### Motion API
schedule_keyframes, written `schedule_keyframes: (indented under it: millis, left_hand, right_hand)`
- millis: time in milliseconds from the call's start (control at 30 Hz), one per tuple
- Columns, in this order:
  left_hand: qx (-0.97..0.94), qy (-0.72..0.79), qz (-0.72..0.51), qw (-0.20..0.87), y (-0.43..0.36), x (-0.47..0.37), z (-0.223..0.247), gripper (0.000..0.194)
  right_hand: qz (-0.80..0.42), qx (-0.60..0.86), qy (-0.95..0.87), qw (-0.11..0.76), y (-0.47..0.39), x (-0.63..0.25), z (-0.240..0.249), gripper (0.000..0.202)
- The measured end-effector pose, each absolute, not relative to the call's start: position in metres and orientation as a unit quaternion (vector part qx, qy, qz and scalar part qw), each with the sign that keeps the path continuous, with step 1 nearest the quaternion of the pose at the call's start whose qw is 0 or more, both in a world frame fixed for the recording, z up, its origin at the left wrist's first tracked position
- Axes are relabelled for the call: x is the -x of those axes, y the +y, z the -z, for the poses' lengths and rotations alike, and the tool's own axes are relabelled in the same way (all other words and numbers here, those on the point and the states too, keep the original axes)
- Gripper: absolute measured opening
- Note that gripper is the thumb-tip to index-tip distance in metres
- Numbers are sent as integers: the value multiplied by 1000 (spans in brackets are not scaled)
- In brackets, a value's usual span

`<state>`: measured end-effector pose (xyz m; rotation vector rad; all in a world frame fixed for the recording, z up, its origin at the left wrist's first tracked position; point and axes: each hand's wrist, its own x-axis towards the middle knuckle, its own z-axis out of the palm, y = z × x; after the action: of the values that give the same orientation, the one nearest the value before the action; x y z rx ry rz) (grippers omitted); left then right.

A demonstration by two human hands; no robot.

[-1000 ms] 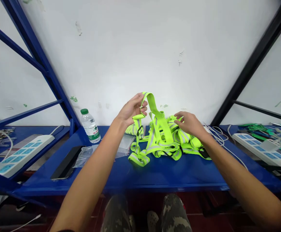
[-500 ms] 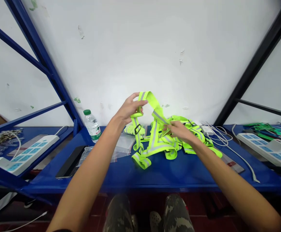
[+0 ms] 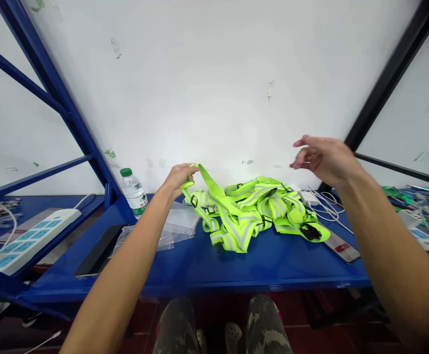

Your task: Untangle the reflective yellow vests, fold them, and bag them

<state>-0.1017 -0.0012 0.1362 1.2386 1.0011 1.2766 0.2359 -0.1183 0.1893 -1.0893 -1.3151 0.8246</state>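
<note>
My left hand [image 3: 182, 178] pinches a neon-yellow reflective strap [image 3: 209, 183] and lifts one end of it over the shelf. Down from there the strap runs into a tangled pile of reflective straps [image 3: 273, 209] with grey stripes and black buckles. A black adjuster buckle [image 3: 194, 200] hangs just below my left fingers. My right hand [image 3: 323, 157] is raised above the right side of the pile, touching nothing, its fingers apart and slightly curled.
On the blue shelf [image 3: 207, 270], clear plastic bags [image 3: 179, 221] lie left of the pile, beside a black flat object [image 3: 100, 250] and a water bottle [image 3: 134, 194]. White cables [image 3: 328, 206] and a phone-like slab [image 3: 342, 246] are at right. A power strip [image 3: 33, 238] sits far left.
My right hand has let go of the strap and risen to the right. My left hand has moved left and lower, still gripping its strap. The loosened strap part has dropped onto the pile.
</note>
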Motion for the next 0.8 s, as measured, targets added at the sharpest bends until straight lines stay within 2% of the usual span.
schedule_keyframes:
  millis: [100,200,300,367,433,500,567,667,733,800]
  left_hand:
    - [-549,396,-507,534,-9,87,-134,40]
    - [-585,371,-489,530,-21,71,-143,53]
    - [-620,345,-476,519,-33,64,-157,51]
    - [-635,339,-477,504,-38,67,-165,47]
    - [-635,352,-493,479,-38,76,-168,45]
    - [-616,379,-533,440,-33,91,-169,41]
    - [-575,415,-581,399,-24,108,-165,36]
    - [-512,465,-617,376,-8,132,-154,34]
    - [-495,489,-607,385,1,142,-144,32]
    - [-491,505,-588,398,5,144,-133,30]
  right_hand:
    - [-327,494,-700,399,-109,-213,-153,32]
    - [-316,485,-776,250,-97,-178,-102,41]
    - [-251,515,-807,143,-85,-150,-60,54]
    - [-231,527,-812,95,-80,-142,-46,45]
    - [-221,529,-816,76,-77,-145,-47,28]
    - [-202,540,-809,114,-77,-160,-57,20]
    - [-185,575,-767,216,-78,-181,-72,20]
    - [-220,604,-615,458,-81,-215,-95,25]
    - [-275,531,-496,630,-81,-230,-108,25]
    - [-304,407,-408,758,-82,-241,-120,22]
